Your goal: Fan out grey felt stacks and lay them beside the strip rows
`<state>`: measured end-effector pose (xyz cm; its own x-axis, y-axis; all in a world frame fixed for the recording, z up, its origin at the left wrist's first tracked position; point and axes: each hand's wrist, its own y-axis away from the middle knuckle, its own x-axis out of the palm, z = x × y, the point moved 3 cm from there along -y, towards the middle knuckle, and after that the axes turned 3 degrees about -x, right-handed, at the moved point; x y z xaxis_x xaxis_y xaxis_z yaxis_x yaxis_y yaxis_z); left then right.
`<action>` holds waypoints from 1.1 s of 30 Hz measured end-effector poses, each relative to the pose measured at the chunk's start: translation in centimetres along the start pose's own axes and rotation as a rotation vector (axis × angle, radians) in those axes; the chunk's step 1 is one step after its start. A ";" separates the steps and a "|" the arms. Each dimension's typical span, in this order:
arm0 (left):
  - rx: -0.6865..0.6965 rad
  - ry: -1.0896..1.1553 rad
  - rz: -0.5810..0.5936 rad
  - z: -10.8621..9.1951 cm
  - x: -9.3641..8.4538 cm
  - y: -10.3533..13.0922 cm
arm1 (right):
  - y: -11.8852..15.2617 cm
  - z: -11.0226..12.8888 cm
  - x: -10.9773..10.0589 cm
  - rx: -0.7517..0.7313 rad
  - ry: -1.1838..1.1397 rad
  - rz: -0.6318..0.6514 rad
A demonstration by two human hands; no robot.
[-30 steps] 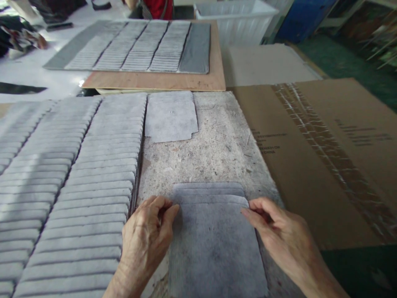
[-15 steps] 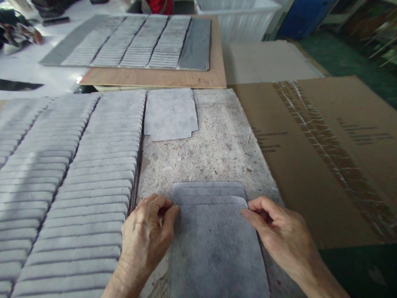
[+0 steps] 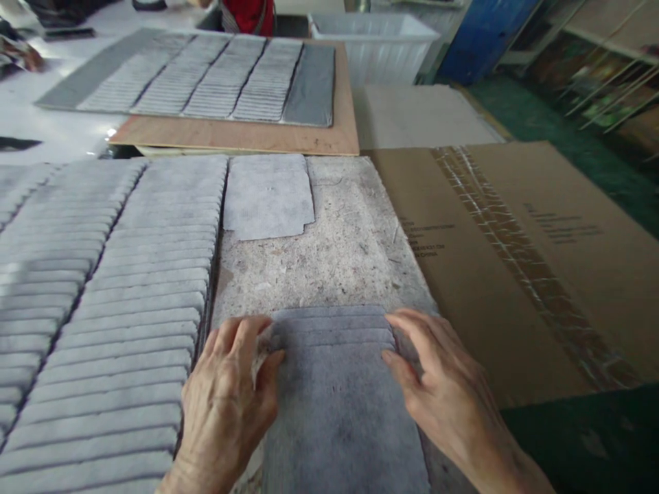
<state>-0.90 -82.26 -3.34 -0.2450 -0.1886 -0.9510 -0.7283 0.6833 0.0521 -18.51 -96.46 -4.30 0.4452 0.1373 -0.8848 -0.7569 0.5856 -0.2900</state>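
Observation:
Stepped grey fabric sheets (image 3: 340, 405), felt-like in look, lie overlapped before me, their far edges showing as several thin strips. At the left edge rests my left hand (image 3: 229, 387), thumb and forefinger apart, the fingertips near the far left corner. My right hand (image 3: 445, 381) mirrors it on the other side: its fingertips touch the far right corner, with the thumb spread away on the sheet's edge. Neither hand pinches a sheet. Beyond them, a separate grey piece with notched corners (image 3: 268, 195) lies flat on the worn board (image 3: 309, 274).
Long rows of overlapped grey pieces (image 3: 128, 329) fill the left side. A flattened cardboard box (image 3: 494, 274) with tape lies to the right. Farther off are a plywood board (image 3: 231, 134) bearing more rows, a white plastic bin (image 3: 375, 51) and another person's hand (image 3: 33, 58).
Both hands have opened from pinches at the top sheet's corners, their fingers moving to the far edges. The sheet's lifted right corner now lies flat. The view has shifted slightly right.

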 end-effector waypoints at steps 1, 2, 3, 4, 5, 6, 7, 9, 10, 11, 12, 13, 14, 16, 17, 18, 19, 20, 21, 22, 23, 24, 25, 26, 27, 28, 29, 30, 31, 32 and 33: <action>0.054 0.018 0.015 -0.1 0.0 -0.3 | -0.3 -0.2 0.0 -0.035 -0.041 0.042; 0.099 0.033 0.039 -0.2 0.0 -0.6 | -0.6 -0.4 0.0 -0.058 -0.082 0.084; 0.131 0.045 0.068 -0.2 0.1 -0.9 | -0.9 -0.7 0.1 -0.066 -0.116 0.120; 0.153 0.058 0.104 -0.3 0.1 -1.2 | -1.2 -1.0 0.1 -0.065 -0.147 0.153; 0.164 0.068 0.136 -0.3 0.2 -1.5 | -1.5 -1.4 0.2 -0.053 -0.176 0.185; 0.169 0.074 0.165 -0.3 0.2 -1.7 | -1.8 -1.7 0.4 -0.032 -0.204 0.218; 0.173 0.076 0.185 -0.3 0.2 -1.9 | -2.0 -1.9 0.5 -0.008 -0.234 0.251; 0.170 0.084 0.215 -0.4 0.1 -2.2 | -2.3 -2.3 0.9 0.055 -0.285 0.314; 0.165 0.091 0.226 -0.5 0.1 -2.3 | -2.4 -2.5 1.0 0.086 -0.304 0.330; 0.161 0.101 0.234 -0.5 0.0 -2.4 | -2.4 -2.6 1.0 0.115 -0.317 0.336; 0.156 0.113 0.238 -0.6 0.0 -2.4 | -2.4 -2.6 1.1 0.137 -0.327 0.332; 0.154 0.126 0.235 -0.6 -0.1 -2.5 | -2.4 -2.6 1.1 0.147 -0.335 0.324; 0.156 0.140 0.229 -0.6 -0.1 -2.5 | -2.4 -2.6 1.0 0.143 -0.343 0.311; 0.160 0.159 0.223 -0.7 -0.2 -2.5 | -2.2 -2.4 1.0 0.103 -0.369 0.282; 0.158 0.162 0.225 -0.7 -0.2 -2.5 | -2.1 -2.4 0.9 0.083 -0.384 0.269; 0.152 0.161 0.228 -0.6 -0.2 -2.4 | -2.0 -2.4 0.9 0.074 -0.394 0.258; 0.138 0.160 0.232 -0.6 -0.2 -2.4 | -1.9 -2.4 1.0 0.079 -0.399 0.251; 0.117 0.159 0.235 -0.5 -0.1 -2.4 | -1.9 -2.5 1.0 0.100 -0.398 0.247; 0.095 0.162 0.237 -0.5 -0.1 -2.3 | -1.8 -2.6 1.0 0.128 -0.395 0.247; 0.077 0.162 0.241 -0.5 -0.1 -2.3 | -1.8 -2.6 1.0 0.156 -0.390 0.250; 0.069 0.154 0.244 -0.5 -0.1 -2.3 | -1.9 -2.7 1.0 0.178 -0.384 0.257; 0.067 0.136 0.247 -0.5 0.0 -2.3 | -1.9 -2.7 1.0 0.194 -0.377 0.270; 0.073 0.115 0.244 -0.5 0.0 -2.2 | -1.9 -2.7 1.0 0.202 -0.365 0.290; 0.078 0.098 0.236 -0.5 0.0 -2.1 | -1.9 -2.6 1.0 0.202 -0.343 0.313; 0.074 0.087 0.224 -0.4 0.0 -2.0 | -1.8 -2.5 0.9 0.201 -0.311 0.332; 0.058 0.085 0.211 -0.3 -0.1 -1.8 | -1.7 -2.4 0.9 0.205 -0.275 0.346; 0.032 0.092 0.198 -0.1 -0.1 -1.6 | -1.5 -2.3 0.8 0.219 -0.240 0.349; 0.001 0.101 0.189 0.1 -0.1 -1.4 | -1.2 -2.2 0.7 0.240 -0.207 0.341; -0.027 0.109 0.186 0.3 -0.1 -1.1 | -1.0 -2.0 0.7 0.266 -0.180 0.330; -0.052 0.117 0.186 0.5 0.0 -0.9 | -0.7 -1.9 0.6 0.296 -0.162 0.312; -0.069 0.124 0.189 0.7 0.0 -0.6 | -0.5 -1.7 0.5 0.319 -0.157 0.295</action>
<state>-0.01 -82.21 -3.58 -0.4548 -0.1505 -0.8778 -0.7032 0.6655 0.2503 -18.72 -98.06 -5.19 0.3188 0.4396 -0.8397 -0.6879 0.7168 0.1141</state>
